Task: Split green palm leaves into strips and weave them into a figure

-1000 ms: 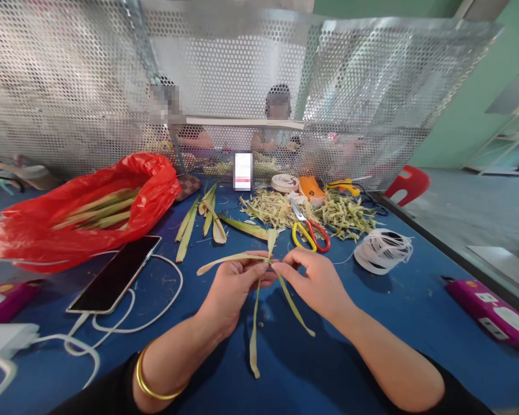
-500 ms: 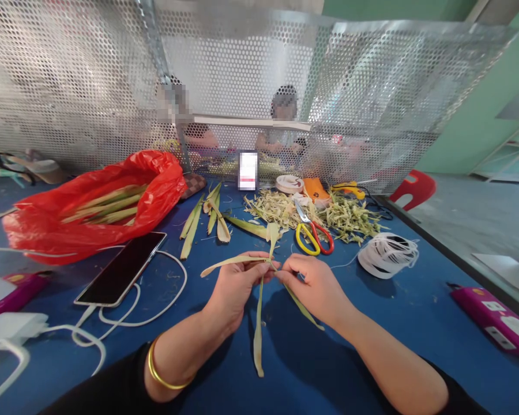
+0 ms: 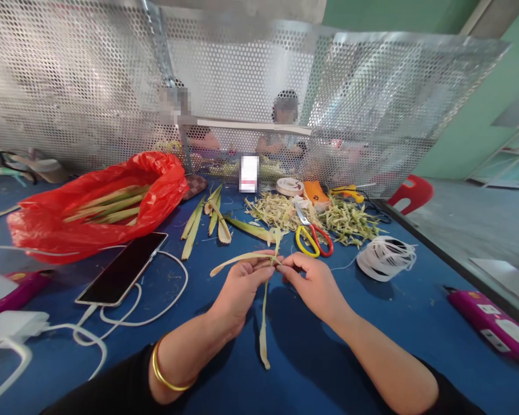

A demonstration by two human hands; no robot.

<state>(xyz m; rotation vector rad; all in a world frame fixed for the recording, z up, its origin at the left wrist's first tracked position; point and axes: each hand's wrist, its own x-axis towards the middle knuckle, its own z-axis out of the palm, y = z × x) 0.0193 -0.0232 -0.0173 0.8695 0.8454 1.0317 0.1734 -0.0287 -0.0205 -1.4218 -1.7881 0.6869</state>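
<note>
Between my two hands, above the blue table, several pale green leaf strips [image 3: 264, 328] cross at one point. My left hand [image 3: 244, 282] pinches them at the crossing; one strip sticks out to the left, one points away from me and one hangs toward me. The fingertips of my right hand [image 3: 305, 276] are closed on the strips just right of the crossing. A thin white thread runs from near my right hand to a spool of white string [image 3: 384, 258]. Just beyond that hand lie scissors [image 3: 313, 236] with one yellow and one red handle.
Leaf scraps [image 3: 272, 210] are heaped behind the scissors. Loose leaves [image 3: 193, 227] lie left of them, near a red plastic bag [image 3: 90, 230] holding more. A phone [image 3: 123, 271] with a white cable is at left, a purple box [image 3: 493, 323] at right. Behind a perforated metal screen [image 3: 242, 69] sit people.
The strip that hung down at the right under my right hand no longer shows there. My right fingers have shifted slightly at the crossing, and the view has tilted a little.
</note>
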